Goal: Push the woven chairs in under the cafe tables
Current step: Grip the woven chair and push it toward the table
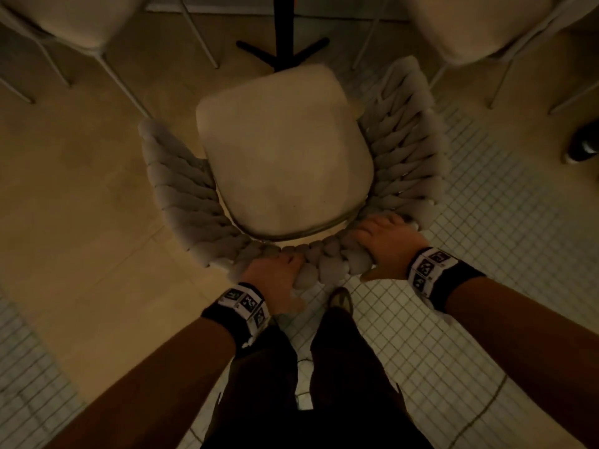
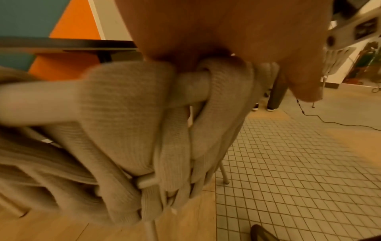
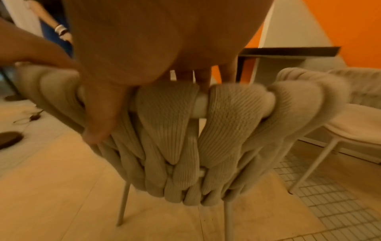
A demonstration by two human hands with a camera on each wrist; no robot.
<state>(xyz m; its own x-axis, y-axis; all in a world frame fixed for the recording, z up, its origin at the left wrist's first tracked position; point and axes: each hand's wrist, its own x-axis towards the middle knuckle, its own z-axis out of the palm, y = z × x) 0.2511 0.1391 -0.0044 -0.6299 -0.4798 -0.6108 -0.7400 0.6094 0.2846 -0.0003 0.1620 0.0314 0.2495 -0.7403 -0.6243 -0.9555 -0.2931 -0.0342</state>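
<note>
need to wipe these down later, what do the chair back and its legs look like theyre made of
Chair back: thick ribbed knit fabric cord, beige, matte, wound over a smooth pale tube, probably painted metal. Legs: thin pale rods, likely the same painted metal.

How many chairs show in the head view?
3: the woven chair held at centre by the left hand and right hand, one chair top left, one top right. Others may be off-frame.

A cafe: woven chairs (image 1: 285,163) around pedestal table (image 1: 283,30) (orange walls).
</note>
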